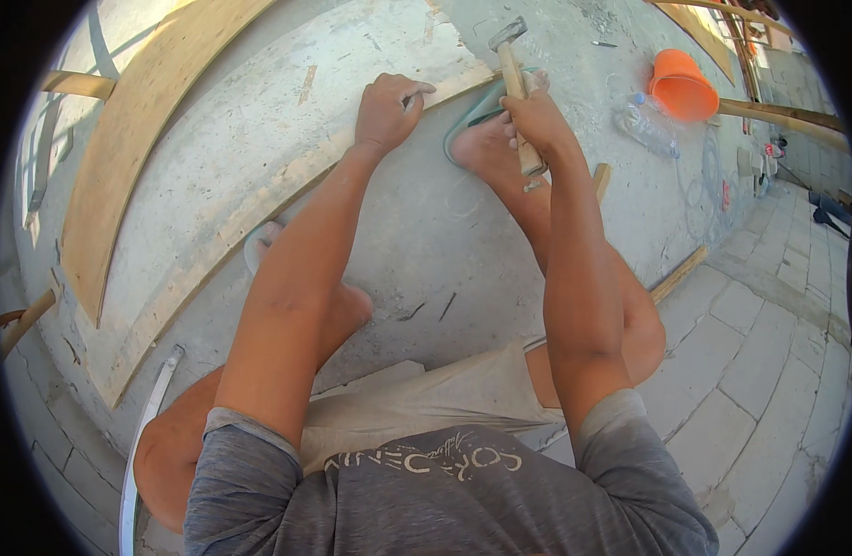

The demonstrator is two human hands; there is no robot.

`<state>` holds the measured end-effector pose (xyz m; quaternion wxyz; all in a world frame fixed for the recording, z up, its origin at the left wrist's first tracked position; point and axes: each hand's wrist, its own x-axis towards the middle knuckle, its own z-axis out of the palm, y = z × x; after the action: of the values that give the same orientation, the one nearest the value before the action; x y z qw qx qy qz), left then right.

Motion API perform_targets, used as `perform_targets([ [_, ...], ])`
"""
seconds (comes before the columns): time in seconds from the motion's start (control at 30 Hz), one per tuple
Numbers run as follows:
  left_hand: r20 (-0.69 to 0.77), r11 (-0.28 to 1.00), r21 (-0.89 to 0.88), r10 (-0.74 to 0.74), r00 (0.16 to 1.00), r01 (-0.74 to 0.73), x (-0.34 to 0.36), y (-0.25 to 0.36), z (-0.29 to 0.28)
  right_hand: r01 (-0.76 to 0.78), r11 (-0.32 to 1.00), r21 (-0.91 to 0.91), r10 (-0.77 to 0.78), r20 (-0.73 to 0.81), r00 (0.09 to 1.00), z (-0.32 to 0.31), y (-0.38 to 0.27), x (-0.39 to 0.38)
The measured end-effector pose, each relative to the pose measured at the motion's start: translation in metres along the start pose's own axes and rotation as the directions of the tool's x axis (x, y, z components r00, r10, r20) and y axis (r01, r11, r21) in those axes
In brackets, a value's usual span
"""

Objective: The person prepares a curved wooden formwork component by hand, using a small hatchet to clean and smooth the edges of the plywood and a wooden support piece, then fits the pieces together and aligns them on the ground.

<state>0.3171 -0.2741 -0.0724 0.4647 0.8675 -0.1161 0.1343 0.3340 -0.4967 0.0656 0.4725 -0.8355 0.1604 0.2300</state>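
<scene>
My left hand (pixel 389 109) is closed at the long whitish board (pixel 213 157), near its edge, with a small object in the fingers that I cannot make out. My right hand (pixel 533 125) grips a hammer (pixel 510 57) by its pale wooden handle, its metal head raised toward the top, just right of the board's end. Beneath the hammer is my bare right foot (pixel 486 146), by a green sandal (pixel 458 123). My left foot is mostly behind my left forearm, beside the board's near edge.
A plywood piece (pixel 106 213) lies at left, with a metal straightedge (pixel 155 408) at lower left. An orange helmet or bucket (pixel 681 83), plastic bottle (pixel 647 125), wooden poles (pixel 783 116) and short sticks (pixel 676 273) lie right. Grey blocks (pixel 704 426) pave the lower right.
</scene>
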Motion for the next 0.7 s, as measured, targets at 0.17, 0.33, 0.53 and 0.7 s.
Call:
perform_targets([
  [0.17, -0.051, 0.966, 0.230, 0.129, 0.990, -0.115, -0.002, 0.024, 0.010, 0.025, 0.915, -0.402, -0.010, 0.039, 0.999, -0.011, 0.019, 0.020],
  [0.33, -0.016, 0.966, 0.258, 0.035, 0.999, -0.029, -0.001, 0.005, 0.008, -0.150, 0.889, -0.433, 0.224, 0.125, 0.967, -0.015, -0.001, 0.009],
  [0.53, -0.021, 0.972, 0.232, 0.032, 0.999, -0.027, -0.001, 0.008, 0.010, -0.047, 0.823, -0.567, 0.080, 0.033, 0.996, -0.020, 0.017, -0.014],
  [0.7, -0.020, 0.971, 0.235, 0.043, 0.999, -0.038, 0.000, 0.009, 0.008, -0.030, 0.848, -0.529, 0.041, 0.009, 0.999, -0.013, 0.044, -0.016],
])
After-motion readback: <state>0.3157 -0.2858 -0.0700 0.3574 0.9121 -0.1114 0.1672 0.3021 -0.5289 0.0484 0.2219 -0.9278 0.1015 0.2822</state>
